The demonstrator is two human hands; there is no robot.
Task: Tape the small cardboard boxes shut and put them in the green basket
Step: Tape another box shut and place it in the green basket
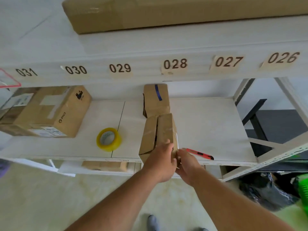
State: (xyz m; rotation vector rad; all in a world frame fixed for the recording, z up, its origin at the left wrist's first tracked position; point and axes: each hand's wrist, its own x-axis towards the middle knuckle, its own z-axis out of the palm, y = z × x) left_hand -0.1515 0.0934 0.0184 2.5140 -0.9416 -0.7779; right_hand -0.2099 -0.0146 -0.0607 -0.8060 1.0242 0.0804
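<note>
A small cardboard box [158, 134] stands at the front edge of the white shelf [208, 124], its two top flaps slightly parted along the middle seam. My left hand [160, 161] holds its near end, fingers curled over the top. My right hand [187, 161] grips the box's near right corner. Behind it lies a second small box [156, 102] with a blue stripe. A yellow tape roll [108, 139] lies to the left of the held box. A sliver of the green basket [303, 187] shows at the far right, on the floor.
A red utility knife [200, 153] lies on the shelf just right of my hands. Larger cardboard boxes [50, 112] stand at the shelf's left. A long carton [166, 12] lies on the top shelf. A black bag [266, 189] sits on the floor beside the basket.
</note>
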